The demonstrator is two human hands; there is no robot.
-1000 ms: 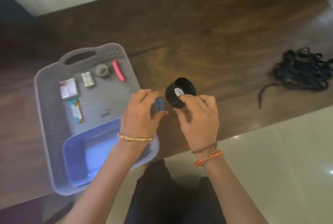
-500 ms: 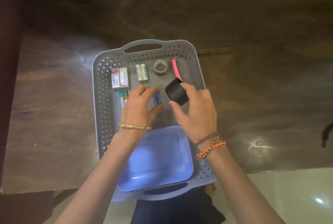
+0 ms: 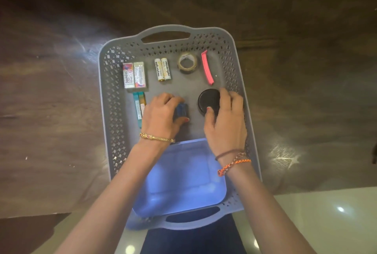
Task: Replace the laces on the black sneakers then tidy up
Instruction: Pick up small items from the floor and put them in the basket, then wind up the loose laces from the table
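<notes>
From the head view, one grey perforated basket [image 3: 111,110] sits on a dark wooden table [image 3: 61,110], its two handles at the far and near ends. The left hand [image 3: 161,117] reaches into the basket's middle, fingers and thumb curled round one small blue object [image 3: 181,110] that rests on or just above the basket floor; what it is cannot be made out. The right hand [image 3: 226,123] grips one round black roll [image 3: 208,100] lying flat to the right of it, thumb on the near edge and fingers wrapped over the right side. Along the far row, from left to right, lie two small boxes [image 3: 134,75] side by side, two batteries [image 3: 162,69] touching, one roll of clear tape [image 3: 187,62] and one pink clip [image 3: 207,70]. Two teal sticks [image 3: 139,108] lie just left of the left hand. One blue tray [image 3: 183,182] fills the near end of the basket, partly under both forearms. No sneakers or laces can be clearly identified.
</notes>
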